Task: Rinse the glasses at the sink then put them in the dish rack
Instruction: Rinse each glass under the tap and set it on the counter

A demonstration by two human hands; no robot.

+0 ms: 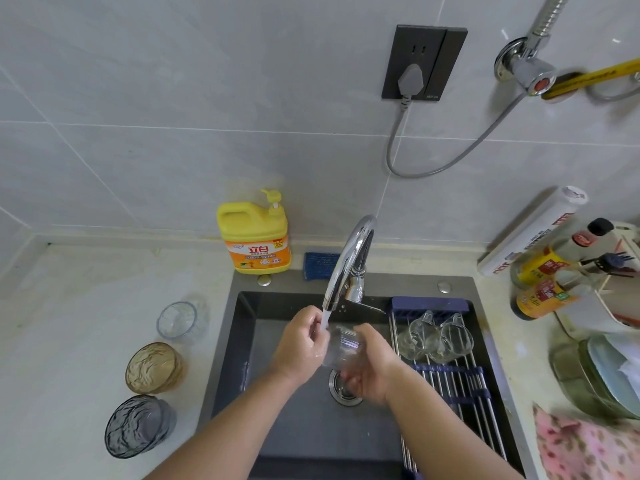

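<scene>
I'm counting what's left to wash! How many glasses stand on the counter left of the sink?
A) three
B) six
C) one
A: a clear glass, an amber glass and a grey glass stand in a row on the counter left of the sink.

One head-worn view (wide-angle), forward and down, close above the sink (304, 431); wall (173, 133) beyond

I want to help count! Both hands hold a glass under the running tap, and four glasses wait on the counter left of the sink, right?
Not four, three: the head view shows a clear glass, an amber glass and a dark glass there. The left hand and right hand hold a wet glass under the running tap.
</scene>
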